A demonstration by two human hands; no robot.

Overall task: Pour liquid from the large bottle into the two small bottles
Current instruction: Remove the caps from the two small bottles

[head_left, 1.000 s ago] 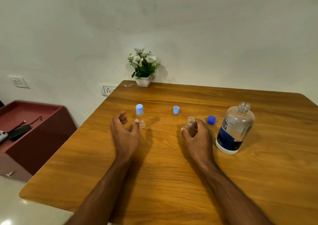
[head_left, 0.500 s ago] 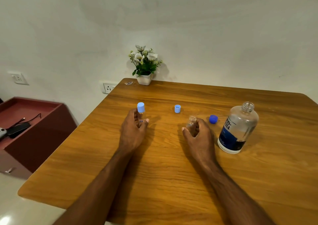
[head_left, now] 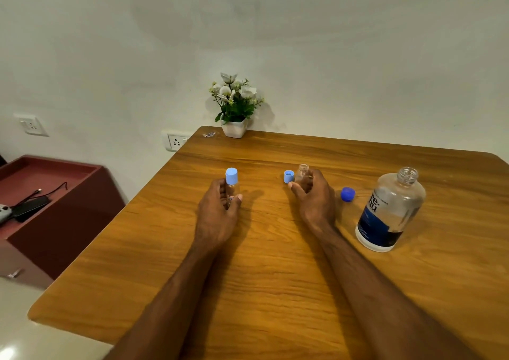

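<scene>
Presently we note left hand (head_left: 217, 216) gripping the capped small bottle (head_left: 232, 187), right hand (head_left: 314, 202) gripping the uncapped small bottle (head_left: 302, 173), large bottle (head_left: 389, 211) standing open.

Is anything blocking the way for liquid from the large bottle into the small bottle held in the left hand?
Yes. The left hand grips a small bottle with its light blue cap on. The large bottle is uncapped.
</scene>
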